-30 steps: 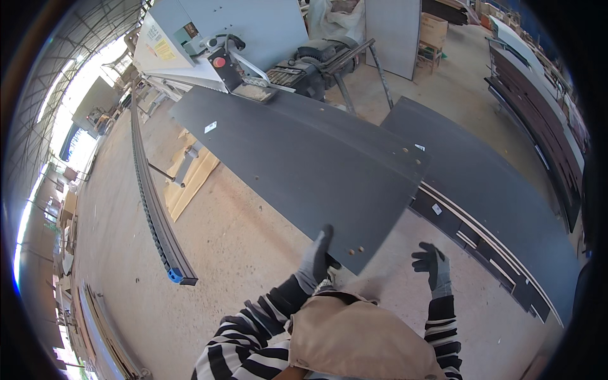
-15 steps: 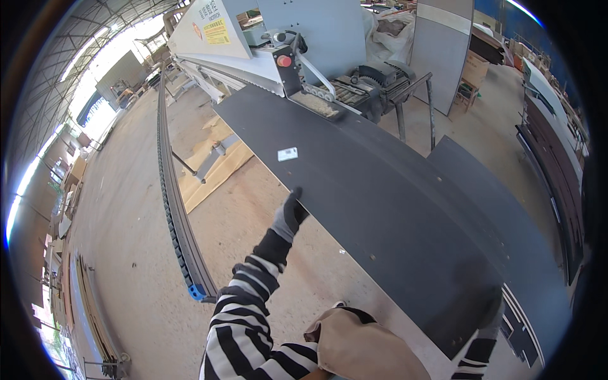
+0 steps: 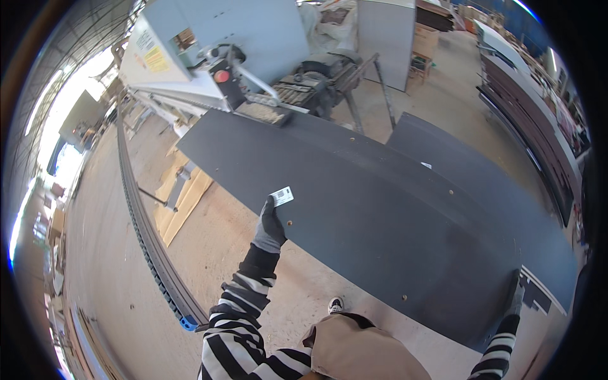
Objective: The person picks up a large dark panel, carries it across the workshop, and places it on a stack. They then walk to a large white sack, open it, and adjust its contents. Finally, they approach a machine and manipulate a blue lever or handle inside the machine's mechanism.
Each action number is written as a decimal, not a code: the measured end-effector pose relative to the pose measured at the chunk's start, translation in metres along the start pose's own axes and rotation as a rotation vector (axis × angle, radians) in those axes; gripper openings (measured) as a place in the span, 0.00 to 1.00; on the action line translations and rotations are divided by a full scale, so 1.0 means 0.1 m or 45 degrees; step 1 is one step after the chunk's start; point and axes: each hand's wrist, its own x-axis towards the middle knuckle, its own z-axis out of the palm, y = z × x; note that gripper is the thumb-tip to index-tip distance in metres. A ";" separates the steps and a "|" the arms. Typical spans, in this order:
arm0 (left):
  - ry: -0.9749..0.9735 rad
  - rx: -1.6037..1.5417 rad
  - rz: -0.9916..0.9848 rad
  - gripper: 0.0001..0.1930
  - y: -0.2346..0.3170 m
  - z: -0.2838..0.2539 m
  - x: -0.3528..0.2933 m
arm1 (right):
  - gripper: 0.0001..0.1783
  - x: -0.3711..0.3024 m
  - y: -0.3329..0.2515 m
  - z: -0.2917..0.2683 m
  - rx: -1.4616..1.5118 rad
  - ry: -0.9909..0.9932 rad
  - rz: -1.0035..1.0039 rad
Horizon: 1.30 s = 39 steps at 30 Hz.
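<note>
A long dark grey panel (image 3: 380, 209) stretches from the machine at the back to the lower right. My left hand (image 3: 270, 226), in a dark glove, grips its near long edge beside a small white label (image 3: 282, 196). My right hand (image 3: 514, 296), also gloved, holds the panel's near right corner. Both sleeves are black-and-white striped. The panel's far end rests at the infeed of a pale blue-grey machine (image 3: 209, 57) with a red button (image 3: 220, 76).
A second dark panel (image 3: 500, 190) lies under and to the right of the first. A long black cable chain (image 3: 149, 234) runs along the concrete floor on the left, with flat cardboard sheets (image 3: 180, 202) beside it. Stacked dark boards (image 3: 532, 114) line the right side.
The panel has travelled toward the machine and sits lower and nearer. My left hand stays on the near edge by the label; my right hand has come into view on the right corner.
</note>
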 end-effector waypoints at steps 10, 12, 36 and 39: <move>-0.029 0.339 -0.178 0.30 -0.80 0.31 -0.33 | 0.24 0.03 0.11 -0.81 0.147 -0.065 -0.007; -0.165 0.359 -0.151 0.33 -0.96 0.45 -0.41 | 0.24 0.13 0.17 -1.00 0.209 -0.107 0.066; 0.241 0.294 -0.103 0.31 -3.26 2.61 -1.32 | 0.27 1.90 1.06 -3.16 0.041 0.051 0.234; 0.303 0.227 -0.096 0.29 -3.70 3.09 -1.36 | 0.29 2.28 1.32 -3.69 -0.169 0.064 0.147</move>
